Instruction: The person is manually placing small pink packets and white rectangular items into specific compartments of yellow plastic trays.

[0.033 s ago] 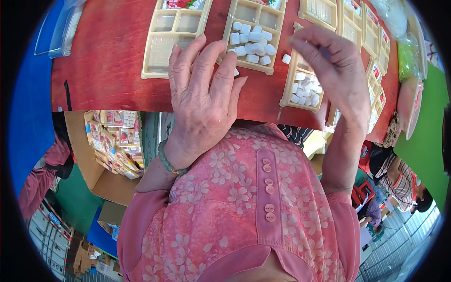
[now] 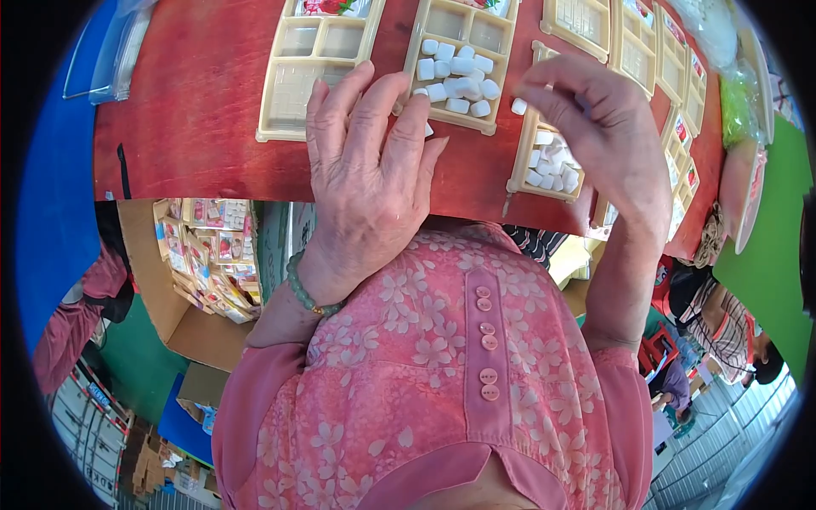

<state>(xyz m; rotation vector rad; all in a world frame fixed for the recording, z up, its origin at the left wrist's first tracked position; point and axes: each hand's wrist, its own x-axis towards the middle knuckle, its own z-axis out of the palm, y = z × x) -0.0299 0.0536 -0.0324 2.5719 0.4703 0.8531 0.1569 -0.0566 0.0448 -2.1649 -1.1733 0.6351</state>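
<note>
My left hand [image 2: 370, 166] lies palm down with fingers spread over the lower corners of two cream plastic trays. The nearer-left cream tray [image 2: 265, 110] has bare compartments. The middle cream tray [image 2: 508, 51] holds several small white marshmallow-like pieces [image 2: 457, 106]. A white piece [image 2: 428, 130] peeks out beside the left index finger, partly hidden. My right hand [image 2: 608, 127] hovers over the right cream tray [image 2: 520, 166], thumb and fingers pinched; what they hold, if anything, is hidden. Just below its fingertips, a loose white piece [image 2: 518, 106] sits between the trays. More white pieces [image 2: 548, 166] fill the right tray's lower compartment.
Further cream trays [image 2: 578, 30] stand at the right on the red table [image 2: 195, 102]. Clear plastic sleeves [image 2: 119, 64] lie far left. Below the table edge, a cardboard box [image 2: 183, 327] holds many small packs. Other people [image 2: 722, 314] are at the lower right.
My right hand has moved slightly down and left, its fingertips now nearer the loose white piece. The left hand and the trays look nearly the same.
</note>
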